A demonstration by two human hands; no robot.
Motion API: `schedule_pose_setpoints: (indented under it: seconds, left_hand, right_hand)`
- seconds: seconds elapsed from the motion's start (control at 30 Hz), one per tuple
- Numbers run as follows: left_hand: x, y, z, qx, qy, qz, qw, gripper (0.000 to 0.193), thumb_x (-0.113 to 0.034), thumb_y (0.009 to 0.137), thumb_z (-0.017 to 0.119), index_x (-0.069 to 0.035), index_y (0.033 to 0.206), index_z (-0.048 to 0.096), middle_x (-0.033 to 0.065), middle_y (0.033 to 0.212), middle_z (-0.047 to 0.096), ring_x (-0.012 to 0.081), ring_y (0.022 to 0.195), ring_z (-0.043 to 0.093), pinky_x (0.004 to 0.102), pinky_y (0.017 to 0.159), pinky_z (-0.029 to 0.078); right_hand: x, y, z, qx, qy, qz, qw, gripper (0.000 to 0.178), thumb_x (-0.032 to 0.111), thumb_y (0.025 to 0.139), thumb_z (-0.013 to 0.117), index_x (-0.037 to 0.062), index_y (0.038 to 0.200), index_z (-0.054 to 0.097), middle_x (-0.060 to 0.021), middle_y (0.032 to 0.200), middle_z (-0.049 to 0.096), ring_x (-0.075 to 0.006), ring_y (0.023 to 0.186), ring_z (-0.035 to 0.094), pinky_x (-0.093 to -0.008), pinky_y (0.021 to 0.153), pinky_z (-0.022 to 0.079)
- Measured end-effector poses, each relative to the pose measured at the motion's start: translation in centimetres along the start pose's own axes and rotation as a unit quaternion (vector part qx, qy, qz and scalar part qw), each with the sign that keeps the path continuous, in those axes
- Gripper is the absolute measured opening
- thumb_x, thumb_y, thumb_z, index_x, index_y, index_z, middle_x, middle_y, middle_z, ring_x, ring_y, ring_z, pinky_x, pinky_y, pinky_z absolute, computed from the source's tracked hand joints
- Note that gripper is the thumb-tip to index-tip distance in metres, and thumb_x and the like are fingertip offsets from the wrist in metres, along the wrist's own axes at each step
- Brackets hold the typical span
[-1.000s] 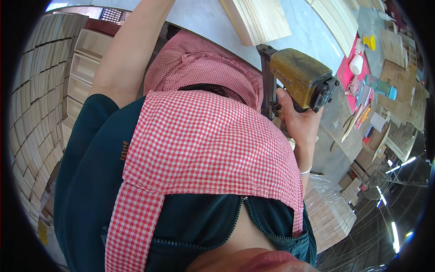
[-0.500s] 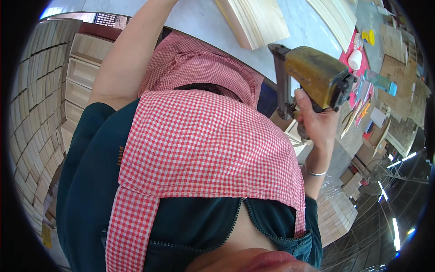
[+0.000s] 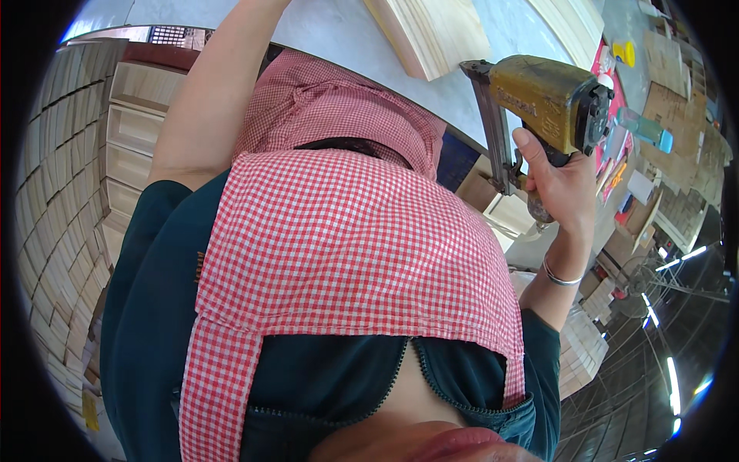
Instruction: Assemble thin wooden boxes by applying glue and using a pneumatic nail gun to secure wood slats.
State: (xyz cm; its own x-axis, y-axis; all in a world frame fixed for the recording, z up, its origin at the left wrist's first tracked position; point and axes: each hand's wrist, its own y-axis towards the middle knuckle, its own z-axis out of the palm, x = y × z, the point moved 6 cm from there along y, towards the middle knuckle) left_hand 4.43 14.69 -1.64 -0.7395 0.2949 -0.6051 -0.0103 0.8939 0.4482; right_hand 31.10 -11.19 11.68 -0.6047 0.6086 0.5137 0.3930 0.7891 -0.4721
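Note:
My right hand (image 3: 568,189) is wrapped round the grip of a yellow and black pneumatic nail gun (image 3: 543,96), with the thumb along its side. The gun is held over the table's near edge, its nose beside the end of a pale wooden piece (image 3: 443,35) made of boards. Whether the nose touches the wood I cannot tell. My left forearm (image 3: 219,85) reaches up past the top edge of the view, so the left hand is out of sight. Under the wood lies a grey-white tabletop (image 3: 331,46).
More pale boards (image 3: 573,27) lie farther right on the table. Beyond them are a teal-capped bottle (image 3: 645,129) and a yellow round thing (image 3: 623,52). Open wooden boxes (image 3: 135,127) are stacked at left, beside a tall wall of stacked wood (image 3: 58,185). Cardboard (image 3: 662,115) is at right.
My right hand has moved to the right with the nail gun, and the gun's body is slightly higher. My left forearm has shifted a little to the left.

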Motion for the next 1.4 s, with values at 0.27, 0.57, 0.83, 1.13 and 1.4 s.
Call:
schedule_pose_setpoints:
  seconds: [0.27, 0.57, 0.83, 1.13, 1.4]
  left_hand:
    - [1.2, 0.0, 0.9, -0.019, -0.067, 0.034, 0.997, 0.035, -0.023, 0.096, 0.049, 0.005, 0.113, 0.062, 0.0255, 0.108, 0.063, 0.0422, 0.099, 0.06, 0.0442, 0.092, 0.049]
    - [2.1, 0.4, 0.9, 0.007, -0.09, -0.012, 0.996, 0.033, -0.023, 0.093, 0.056, 0.005, 0.108, 0.062, 0.0228, 0.102, 0.064, 0.0384, 0.093, 0.061, 0.0414, 0.088, 0.049]
    - [2.6, 0.6, 0.9, 0.016, -0.114, -0.02, 0.993, 0.033, -0.024, 0.091, 0.059, 0.004, 0.106, 0.063, 0.0218, 0.101, 0.065, 0.0368, 0.091, 0.062, 0.0406, 0.086, 0.05]
    - [2.8, 0.5, 1.0, 0.01, -0.105, -0.023, 0.994, 0.033, -0.025, 0.091, 0.059, 0.004, 0.107, 0.064, 0.022, 0.103, 0.065, 0.0367, 0.092, 0.062, 0.0404, 0.087, 0.05]
    - [2.7, 0.5, 1.1, 0.018, -0.103, -0.02, 0.994, 0.034, -0.026, 0.092, 0.059, 0.004, 0.107, 0.064, 0.0218, 0.103, 0.065, 0.0364, 0.093, 0.062, 0.0403, 0.088, 0.05]
  right_hand:
    - [0.0, 0.2, 0.0, 0.003, 0.004, -0.059, 0.998, 0.039, 0.019, 0.083, 0.085, -0.0035, 0.11, 0.068, -0.0102, 0.094, 0.075, -0.0169, 0.074, 0.067, -0.0282, 0.062, 0.053]
    - [0.2, -1.2, 1.3, 0.039, 0.009, -0.129, 0.991, 0.038, 0.02, 0.083, 0.085, -0.003, 0.108, 0.068, -0.0114, 0.094, 0.075, -0.0193, 0.075, 0.068, -0.0299, 0.063, 0.054]
    - [-0.3, -1.2, 1.3, 0.017, 0.021, -0.106, 0.994, 0.038, 0.019, 0.083, 0.085, -0.0031, 0.109, 0.069, -0.0111, 0.093, 0.075, -0.019, 0.074, 0.068, -0.0292, 0.063, 0.053]
    - [0.1, -1.0, 0.0, -0.014, 0.03, -0.057, 0.998, 0.038, 0.017, 0.083, 0.085, -0.0031, 0.111, 0.068, -0.0101, 0.091, 0.074, -0.0173, 0.072, 0.067, -0.0284, 0.063, 0.053]
    - [0.0, -0.2, 0.0, -0.013, 0.014, -0.028, 0.999, 0.038, 0.016, 0.083, 0.084, -0.0033, 0.112, 0.068, -0.0097, 0.09, 0.074, -0.0153, 0.071, 0.066, -0.0273, 0.062, 0.052]
